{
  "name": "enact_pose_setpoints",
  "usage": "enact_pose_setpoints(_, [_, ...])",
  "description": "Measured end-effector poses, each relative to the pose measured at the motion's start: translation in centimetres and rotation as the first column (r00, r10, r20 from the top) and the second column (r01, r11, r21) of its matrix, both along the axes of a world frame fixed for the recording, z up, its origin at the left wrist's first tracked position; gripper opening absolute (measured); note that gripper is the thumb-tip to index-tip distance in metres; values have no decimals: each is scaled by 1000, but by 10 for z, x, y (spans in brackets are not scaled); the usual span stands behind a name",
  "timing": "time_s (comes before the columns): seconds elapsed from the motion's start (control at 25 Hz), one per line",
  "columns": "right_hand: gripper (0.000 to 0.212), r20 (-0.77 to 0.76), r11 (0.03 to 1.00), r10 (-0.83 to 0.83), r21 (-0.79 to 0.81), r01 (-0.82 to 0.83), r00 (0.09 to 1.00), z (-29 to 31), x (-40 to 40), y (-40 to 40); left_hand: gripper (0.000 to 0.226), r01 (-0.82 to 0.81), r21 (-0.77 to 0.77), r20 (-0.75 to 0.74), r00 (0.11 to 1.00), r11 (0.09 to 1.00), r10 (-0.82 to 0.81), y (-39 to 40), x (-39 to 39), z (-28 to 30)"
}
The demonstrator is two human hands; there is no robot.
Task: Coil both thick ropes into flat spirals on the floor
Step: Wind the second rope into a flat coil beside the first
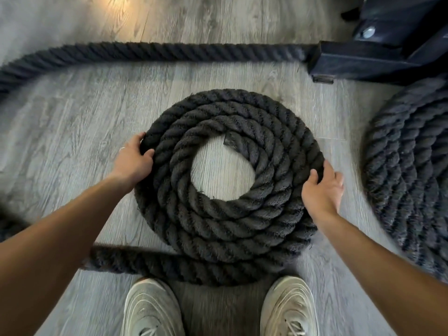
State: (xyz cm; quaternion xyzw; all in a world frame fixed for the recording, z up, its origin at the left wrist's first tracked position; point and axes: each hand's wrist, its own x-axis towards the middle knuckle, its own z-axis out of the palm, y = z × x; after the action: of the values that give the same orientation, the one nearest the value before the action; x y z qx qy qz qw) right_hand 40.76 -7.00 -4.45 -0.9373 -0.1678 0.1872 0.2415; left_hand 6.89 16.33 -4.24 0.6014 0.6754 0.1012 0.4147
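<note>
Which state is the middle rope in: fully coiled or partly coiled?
Partly coiled. The middle rope forms a flat spiral, but its loose tail runs off left, uncoiled.

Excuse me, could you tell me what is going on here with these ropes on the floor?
A person is winding a thick black rope into a flat spiral on the wood floor. The left hand grips the coil's outer turn, and the right hand rests against the opposite edge. Loose rope still trails off toward a dark metal frame. A second coil lies to the right, partly out of view.
</note>
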Motion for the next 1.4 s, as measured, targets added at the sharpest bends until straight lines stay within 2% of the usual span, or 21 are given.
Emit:
enact_pose_setpoints(0.08, [51, -5, 996, 81, -35, -81, 997, 2, 22, 24, 54, -60, -39, 54, 997, 997, 62, -20, -11, 3])
enact_pose_setpoints(0.2, [48, -58, 985, 173, -3, -173, 983, 11, 50, 65, 62, -141, -125, 153, 975, 982, 159, -79, -24, 11])
enact_pose_setpoints(0.28, [46, -74, 971, 239, 34, -237, 968, 14, 57, 82, 71, -156, -129, 114, 979, 979, 171, -110, -30, 11])
enact_pose_setpoints(0.36, [47, -76, 968, 242, 87, -236, 967, 16, 48, 82, 77, -239, -201, 108, 958, 950, 265, -111, -32, 12])
enact_pose_setpoints(0.44, [51, -57, 979, 189, 94, -183, 980, 15, 31, 58, 70, -309, -272, 114, 930, 911, 350, -90, -29, 12])
enact_pose_setpoints(0.64, [59, 28, 996, 78, 35, -78, 997, 1, -29, -40, 60, -144, -152, 192, 966, 978, 172, -9, 0, 16])
enact_pose_setpoints(0.8, [52, 92, 997, 32, 67, -38, 995, -5, -18, -32, 55, 11, -96, 87, 996, 995, -3, 23, 10, 15])
enact_pose_setpoints(0.96, [50, 163, 973, 232, -17, -232, 959, -4, 26, 8, 60, -51, -118, 97, 993, 992, 63, 3, -7, 16])
enact_pose_setpoints(1.12, [46, -83, 964, 256, -47, -260, 963, 15, 70, 75, 55, -119, -230, 149, 977, 966, 156, -64, -29, 15])
enact_pose_setpoints(1.24, [50, -116, 944, 325, -16, -329, 938, 21, 59, 79, 60, -214, -257, 114, 962, 942, 249, -78, -34, 13])
enact_pose_setpoints(1.32, [51, -58, 965, 263, 37, -261, 963, 19, 34, 51, 66, -234, -242, 102, 959, 941, 265, -61, -32, 12])
enact_pose_setpoints(1.4, [54, -62, 993, 112, 49, -109, 992, 16, 9, 14, 63, -190, -192, 147, 965, 963, 219, -36, -22, 14])
